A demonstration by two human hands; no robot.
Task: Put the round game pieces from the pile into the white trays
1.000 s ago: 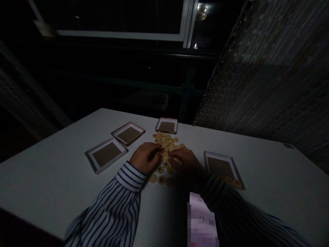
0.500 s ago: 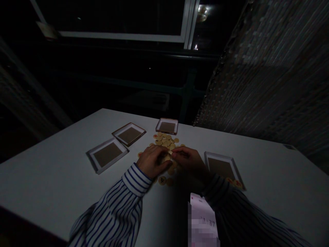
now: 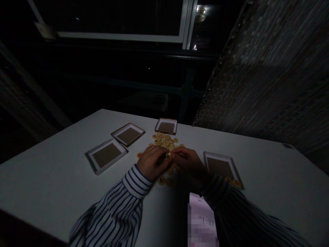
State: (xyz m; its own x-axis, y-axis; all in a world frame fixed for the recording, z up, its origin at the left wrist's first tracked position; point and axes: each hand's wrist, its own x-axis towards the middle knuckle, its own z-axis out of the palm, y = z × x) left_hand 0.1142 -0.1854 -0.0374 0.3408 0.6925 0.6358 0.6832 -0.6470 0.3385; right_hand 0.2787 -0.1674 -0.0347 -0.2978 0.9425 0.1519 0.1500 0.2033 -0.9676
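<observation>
Over a loose heap of round wooden Chinese chess pieces (image 3: 163,140), my two hands meet at the fingertips. A single Chinese chess piece (image 3: 168,155) is between them. My right hand (image 3: 189,162) pinches it with thumb and forefinger. My left hand (image 3: 152,161) is curled around its other side, thumb and fingers closed in on it; the inner fingers are in shadow. Below the hands lies a piece with a black character (image 3: 161,180), face up. One with a red character (image 3: 139,155) sits left of my left hand.
Shallow open boxes stand on the white table (image 3: 64,164): a grey one (image 3: 99,168), a brown-edged one (image 3: 138,135), another at the back (image 3: 166,132), and one at right (image 3: 235,161) with red-marked pieces by its corner. A lit phone (image 3: 203,212) lies near my right sleeve.
My left thumb has drawn closer to its forefinger, and the piece between my hands has tilted so more of its face shows. The whole view has shifted slightly.
</observation>
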